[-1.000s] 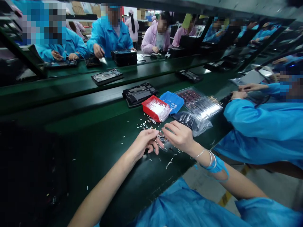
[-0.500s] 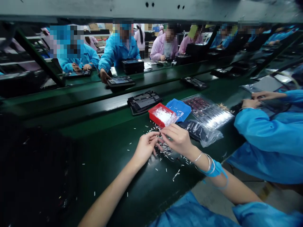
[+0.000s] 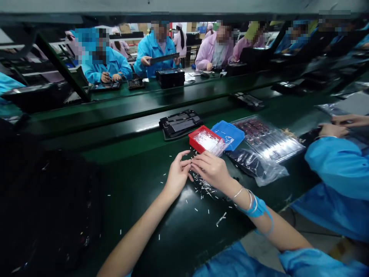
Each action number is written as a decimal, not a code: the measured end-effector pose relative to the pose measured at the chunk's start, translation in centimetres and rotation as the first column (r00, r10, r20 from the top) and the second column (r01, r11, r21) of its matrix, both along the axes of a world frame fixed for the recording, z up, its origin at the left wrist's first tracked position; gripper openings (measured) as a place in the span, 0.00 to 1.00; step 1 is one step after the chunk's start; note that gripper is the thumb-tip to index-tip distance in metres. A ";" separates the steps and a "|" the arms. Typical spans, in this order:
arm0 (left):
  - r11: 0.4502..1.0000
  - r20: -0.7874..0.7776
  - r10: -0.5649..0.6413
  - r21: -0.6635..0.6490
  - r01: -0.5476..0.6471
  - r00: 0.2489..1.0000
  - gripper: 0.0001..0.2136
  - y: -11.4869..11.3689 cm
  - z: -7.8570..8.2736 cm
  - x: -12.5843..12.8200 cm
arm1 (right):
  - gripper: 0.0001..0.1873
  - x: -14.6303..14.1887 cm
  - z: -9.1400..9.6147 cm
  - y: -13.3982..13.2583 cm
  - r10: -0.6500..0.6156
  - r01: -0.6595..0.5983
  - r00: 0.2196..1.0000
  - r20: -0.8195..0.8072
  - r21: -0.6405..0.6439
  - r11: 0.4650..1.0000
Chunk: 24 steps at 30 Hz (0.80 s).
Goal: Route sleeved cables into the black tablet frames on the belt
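My left hand and my right hand meet over the green bench, their fingertips pinched together. Whatever lies between the fingertips is too small to make out. Under and beside my right hand spreads a loose pile of small white strips and thin dark pieces. Just beyond the fingers sits a red box filled with white strips and a clear bag. A blue tray with a few strips in it adjoins the box's right side.
A clear tray of parts and a plastic bag with something black inside lie to the right. Behind the red box is an opened black device. A dark bulk fills the left. A co-worker's blue sleeve is at right.
My hands stay close together, with the fingers shifted slightly and my left index finger more raised. Across the bench, a co-worker has lifted a flat dark panel. The view has turned a little left.
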<state>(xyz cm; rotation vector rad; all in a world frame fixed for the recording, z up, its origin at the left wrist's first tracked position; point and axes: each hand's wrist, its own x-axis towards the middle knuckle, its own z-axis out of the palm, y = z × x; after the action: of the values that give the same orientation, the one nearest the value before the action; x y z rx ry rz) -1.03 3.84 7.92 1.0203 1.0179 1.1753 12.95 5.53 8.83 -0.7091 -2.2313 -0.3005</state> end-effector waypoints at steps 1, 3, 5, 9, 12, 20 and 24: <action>1.000 -0.007 -0.001 0.003 0.001 1.000 0.20 -0.1 0.0 0.1 | 0.10 0.0 -0.1 0.0 -0.011 0.011 1.000 0.006 -0.004 1.000; 1.000 -0.020 -0.014 0.006 0.014 1.000 0.21 -0.2 0.1 0.1 | 0.11 0.3 -0.1 0.6 -0.029 0.029 1.000 0.008 -0.018 0.999; 1.000 -0.023 -0.031 -0.002 0.031 0.999 0.24 0.0 0.3 -0.1 | 0.12 1.1 0.2 1.9 -0.086 0.086 0.996 -0.015 -0.013 0.996; 0.998 0.008 -0.053 -0.029 0.053 0.999 0.32 0.7 0.3 -1.0 | 0.11 3.1 1.1 4.3 -0.329 0.336 0.940 -0.093 0.072 0.939; 0.993 0.019 -0.102 -0.051 0.103 0.995 0.37 0.8 0.2 -1.3 | 0.13 3.1 1.0 3.8 -0.194 0.193 0.981 0.008 0.062 0.979; 0.987 -0.227 -0.144 -0.107 0.123 0.963 0.32 2.5 -0.3 -2.7 | 0.09 1.9 -1.6 1.1 0.040 -0.044 0.996 -0.080 -0.048 0.998; 0.983 -0.419 0.158 -0.023 -0.185 0.894 0.18 8.9 -0.3 -6.7 | 0.07 3.4 -1.8 1.8 -0.008 -0.039 0.953 -0.303 -0.148 0.988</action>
<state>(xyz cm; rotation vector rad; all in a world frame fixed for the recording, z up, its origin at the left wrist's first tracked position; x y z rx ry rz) -7.76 12.74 7.60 1.1781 1.4989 1.0802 16.33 7.30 7.07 -0.7634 -1.9780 -0.0089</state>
